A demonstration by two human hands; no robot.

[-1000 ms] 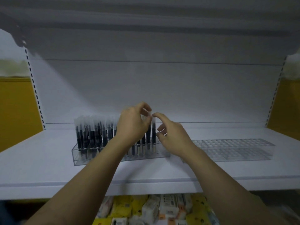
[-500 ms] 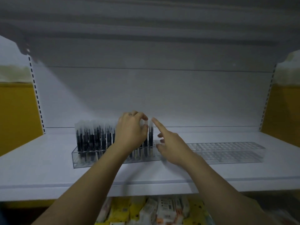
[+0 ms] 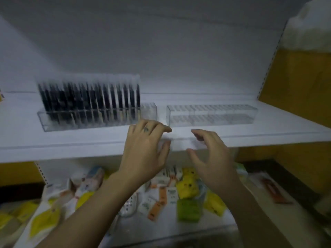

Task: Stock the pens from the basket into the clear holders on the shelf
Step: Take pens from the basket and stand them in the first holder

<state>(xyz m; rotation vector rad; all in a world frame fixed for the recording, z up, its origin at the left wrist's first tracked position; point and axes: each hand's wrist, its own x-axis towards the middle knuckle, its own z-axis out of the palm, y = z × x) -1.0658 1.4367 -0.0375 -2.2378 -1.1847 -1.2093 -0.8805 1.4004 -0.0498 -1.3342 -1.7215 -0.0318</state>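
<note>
Just before the holder [image 3: 53, 123] of pens [image 3: 89, 97], left hand [image 3: 145, 151] and right hand [image 3: 213, 158] hover — grips released, empty; seat the next ones upright in its last free slots [image 3: 148, 110].

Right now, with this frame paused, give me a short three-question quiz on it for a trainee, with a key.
1. True or false: the right holder on the shelf has pens in it.
2. What do the left hand and right hand hold? A) a pen each B) nothing C) a holder
3. Fill in: the pens stand upright in the ____ holder.
Key: 1. False, it is empty. 2. B. 3. Left; the left holder is nearly full, with a few free slots at its right end.
</note>
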